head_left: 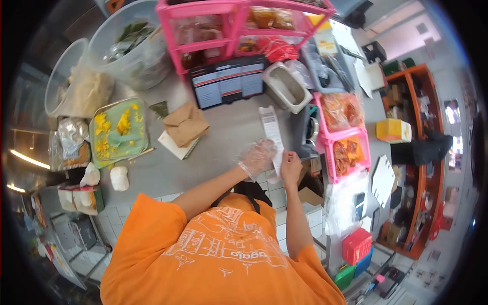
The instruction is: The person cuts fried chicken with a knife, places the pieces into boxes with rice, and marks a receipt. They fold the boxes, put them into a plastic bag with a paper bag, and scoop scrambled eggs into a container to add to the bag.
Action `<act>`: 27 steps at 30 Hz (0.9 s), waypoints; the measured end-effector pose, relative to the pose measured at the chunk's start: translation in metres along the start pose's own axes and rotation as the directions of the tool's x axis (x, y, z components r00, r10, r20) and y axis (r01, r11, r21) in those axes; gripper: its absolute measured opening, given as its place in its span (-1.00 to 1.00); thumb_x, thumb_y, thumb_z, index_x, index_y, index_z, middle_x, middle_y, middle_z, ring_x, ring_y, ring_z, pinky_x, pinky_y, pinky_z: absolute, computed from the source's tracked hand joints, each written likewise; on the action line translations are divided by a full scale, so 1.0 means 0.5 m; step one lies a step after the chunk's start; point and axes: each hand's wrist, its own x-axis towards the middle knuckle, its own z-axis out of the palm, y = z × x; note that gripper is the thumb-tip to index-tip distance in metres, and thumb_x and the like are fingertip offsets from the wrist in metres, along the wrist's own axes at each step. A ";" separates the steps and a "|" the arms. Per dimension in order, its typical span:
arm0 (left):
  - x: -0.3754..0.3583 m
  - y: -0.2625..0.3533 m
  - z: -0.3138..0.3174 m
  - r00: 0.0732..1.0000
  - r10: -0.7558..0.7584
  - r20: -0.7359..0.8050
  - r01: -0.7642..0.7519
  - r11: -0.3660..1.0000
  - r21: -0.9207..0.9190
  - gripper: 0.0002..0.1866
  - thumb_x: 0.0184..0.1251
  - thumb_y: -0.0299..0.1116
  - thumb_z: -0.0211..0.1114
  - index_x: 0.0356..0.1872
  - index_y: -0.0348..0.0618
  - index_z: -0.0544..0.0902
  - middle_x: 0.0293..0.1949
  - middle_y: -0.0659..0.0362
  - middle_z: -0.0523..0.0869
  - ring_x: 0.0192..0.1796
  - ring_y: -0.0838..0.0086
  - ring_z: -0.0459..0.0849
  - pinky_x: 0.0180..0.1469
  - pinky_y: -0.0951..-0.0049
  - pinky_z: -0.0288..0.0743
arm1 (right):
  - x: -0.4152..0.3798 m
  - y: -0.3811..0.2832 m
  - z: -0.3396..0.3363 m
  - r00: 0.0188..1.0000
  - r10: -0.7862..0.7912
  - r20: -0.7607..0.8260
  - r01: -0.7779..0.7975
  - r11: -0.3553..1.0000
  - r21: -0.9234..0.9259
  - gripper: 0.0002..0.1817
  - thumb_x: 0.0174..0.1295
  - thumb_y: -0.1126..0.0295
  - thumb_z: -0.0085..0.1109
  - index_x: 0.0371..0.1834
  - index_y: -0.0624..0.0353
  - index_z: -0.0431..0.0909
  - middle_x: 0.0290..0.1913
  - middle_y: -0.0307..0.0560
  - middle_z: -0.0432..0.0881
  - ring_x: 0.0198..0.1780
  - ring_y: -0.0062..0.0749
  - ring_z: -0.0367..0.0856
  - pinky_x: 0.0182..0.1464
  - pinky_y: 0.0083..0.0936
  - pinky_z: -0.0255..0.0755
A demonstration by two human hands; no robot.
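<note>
A long white printed receipt (271, 126) runs from the steel counter down past the front edge, between my two hands. My left hand (258, 158), in a clear plastic glove, has its fingers closed on the strip's left side. On the other side, my bare right hand (291, 168) is closed, pinching the paper's right edge near its lower end. Beyond the hands stands a tablet (227, 83) with a lit order screen. A folded brown paper bag (186, 124) lies to the left, over a white pad or box (175, 146).
At left, a green tray (120, 138) holds yellow bits, near clear tubs (129, 63). A pink rack (175, 43) stands behind the tablet. To the right are a steel container (287, 87) and pink baskets (333, 136) of packed food. A person in dark clothes (424, 150) stands far right.
</note>
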 end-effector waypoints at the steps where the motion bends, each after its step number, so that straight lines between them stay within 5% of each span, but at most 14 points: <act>1: 0.002 -0.002 0.006 0.995 -0.096 -0.041 0.094 0.995 -0.043 -0.67 0.48 -0.24 0.10 0.16 -0.02 0.64 0.18 -0.02 0.62 0.26 0.04 0.56 0.27 0.07 0.50 | -0.007 -0.008 -0.019 0.999 -0.020 0.041 0.023 0.998 -0.063 -0.60 0.30 0.08 0.32 -0.19 0.27 0.65 -0.34 0.14 0.75 -0.27 -0.01 0.77 -0.19 -0.20 0.57; 4: 0.011 0.006 0.006 0.970 -0.124 -0.208 0.116 0.992 -0.051 -0.68 0.46 -0.25 0.12 0.12 -0.04 0.68 0.17 0.01 0.64 0.27 0.05 0.57 0.29 0.07 0.50 | -0.039 0.070 -0.062 0.997 -0.046 0.066 0.058 0.980 -0.192 -0.47 0.19 -0.01 0.42 -0.08 0.27 0.61 -0.31 0.14 0.75 -0.21 0.02 0.75 -0.10 -0.18 0.57; 6: 0.022 -0.048 0.113 0.908 -0.223 -0.355 0.108 0.943 -0.316 -0.69 0.39 -0.32 0.20 0.11 -0.07 0.69 0.14 0.02 0.65 0.23 0.05 0.59 0.25 0.09 0.53 | -0.060 0.049 -0.119 0.955 0.294 0.033 -0.291 0.953 -0.080 -0.33 0.11 0.01 0.50 0.10 0.31 0.52 -0.18 0.22 0.74 -0.10 0.06 0.74 0.03 -0.20 0.57; 8: 0.078 -0.002 0.049 0.931 -0.162 -0.328 0.113 0.980 -0.164 -0.69 0.42 -0.33 0.19 0.13 -0.10 0.67 0.15 -0.01 0.64 0.23 0.02 0.58 0.26 0.09 0.52 | -0.034 0.023 -0.143 0.915 -0.187 -0.358 0.201 0.980 0.002 -0.17 0.07 0.09 0.54 0.30 0.35 0.38 -0.01 0.31 0.70 0.04 0.06 0.73 0.15 -0.22 0.55; 10: 0.065 0.028 0.006 0.941 -0.174 -0.289 0.172 0.985 -0.035 -0.68 0.41 -0.37 0.21 0.13 -0.15 0.66 0.13 -0.04 0.64 0.22 0.00 0.58 0.25 0.10 0.51 | 0.028 -0.006 -0.139 0.869 -0.275 -0.412 0.312 0.950 0.024 -0.07 0.00 0.14 0.59 0.39 0.37 0.33 0.09 0.32 0.68 0.11 0.03 0.72 0.21 -0.23 0.52; 13: 0.091 -0.003 0.019 0.945 -0.105 -0.308 0.092 0.994 -0.057 -0.62 0.34 -0.37 0.28 0.17 -0.17 0.63 0.13 -0.05 0.65 0.19 0.02 0.60 0.22 0.13 0.53 | 0.068 -0.035 -0.143 0.991 -0.044 -0.128 0.065 0.985 0.159 -0.05 -0.02 0.19 0.56 0.44 0.33 0.31 0.20 0.31 0.64 0.21 0.04 0.67 0.25 -0.22 0.49; 15: 0.113 0.028 -0.015 0.908 -0.363 -0.209 0.353 0.932 -0.087 -0.52 0.30 -0.38 0.31 0.26 -0.16 0.56 0.16 -0.05 0.65 0.20 -0.02 0.61 0.22 0.11 0.52 | 0.060 -0.109 -0.179 0.999 0.005 -0.031 0.001 0.982 0.188 -0.06 -0.02 0.20 0.55 0.45 0.29 0.32 0.21 0.29 0.64 0.21 0.05 0.66 0.24 -0.21 0.49; 17: 0.115 0.022 -0.004 0.883 -0.396 -0.251 0.329 0.905 -0.271 -0.43 0.28 -0.37 0.32 0.35 -0.16 0.48 0.20 -0.07 0.64 0.23 -0.06 0.59 0.24 0.09 0.51 | 0.026 -0.145 -0.203 0.989 0.098 -0.110 -0.089 0.992 0.086 -0.06 -0.01 0.17 0.56 0.45 0.26 0.33 0.17 0.27 0.67 0.18 0.10 0.67 0.22 -0.20 0.50; 20: 0.106 -0.004 0.060 0.889 -0.382 -0.253 0.347 0.922 -0.173 -0.35 0.30 -0.34 0.30 0.43 -0.23 0.39 0.36 -0.14 0.50 0.30 -0.11 0.54 0.36 0.05 0.42 | 0.016 -0.068 -0.136 0.997 0.021 -0.077 -0.024 0.999 -0.034 -0.05 -0.01 0.12 0.58 0.45 0.24 0.34 0.26 0.28 0.60 0.25 0.12 0.60 0.28 -0.17 0.45; 21: 0.098 0.036 0.003 0.874 -0.486 -0.019 0.451 0.825 -0.340 -0.34 0.34 -0.32 0.25 0.46 -0.24 0.34 0.43 -0.13 0.43 0.34 -0.09 0.50 0.42 0.05 0.36 | -0.001 -0.114 -0.167 0.998 0.033 -0.048 -0.037 0.996 -0.084 -0.01 0.00 0.08 0.59 0.47 0.27 0.30 0.24 0.31 0.60 0.26 0.18 0.58 0.32 -0.14 0.41; 22: 0.078 0.046 -0.001 0.917 -0.384 -0.104 0.351 0.904 -0.245 -0.38 0.39 -0.32 0.17 0.47 -0.23 0.32 0.43 -0.13 0.42 0.35 -0.05 0.50 0.41 0.08 0.38 | 0.007 -0.050 -0.132 0.988 0.041 -0.148 -0.078 0.963 -0.257 0.00 0.00 0.08 0.60 0.44 0.35 0.28 0.27 0.31 0.56 0.26 0.17 0.57 0.34 -0.13 0.37; 23: 0.050 0.055 -0.027 0.926 -0.321 -0.198 0.315 0.947 -0.066 -0.40 0.41 -0.32 0.14 0.46 -0.23 0.33 0.42 -0.12 0.43 0.34 -0.02 0.52 0.40 0.11 0.39 | -0.009 -0.046 -0.124 0.894 -0.270 -0.357 0.261 0.962 -0.074 -0.06 0.04 0.17 0.60 0.41 0.39 0.28 0.29 0.32 0.51 0.26 0.14 0.54 0.34 -0.11 0.36; 24: 0.006 0.072 -0.056 0.937 -0.252 -0.241 0.286 0.951 0.119 -0.42 0.42 -0.32 0.12 0.45 -0.23 0.34 0.40 -0.11 0.45 0.32 0.02 0.54 0.39 0.14 0.41 | -0.029 -0.053 -0.162 0.942 -0.220 -0.253 0.202 0.975 -0.095 -0.20 0.12 0.28 0.55 0.34 0.38 0.32 0.25 0.29 0.49 0.24 0.13 0.50 0.34 -0.09 0.34; 27: -0.220 0.105 -0.150 0.758 -0.368 -0.538 0.425 0.905 -0.020 -0.51 0.43 -0.33 0.12 0.35 -0.22 0.46 0.23 -0.10 0.60 0.24 0.09 0.62 0.33 0.18 0.47 | -0.085 -0.058 -0.149 0.861 -0.448 -0.240 0.485 0.866 0.122 -0.36 0.22 0.36 0.46 0.28 0.35 0.34 0.17 0.22 0.52 0.20 -0.02 0.54 0.25 -0.21 0.43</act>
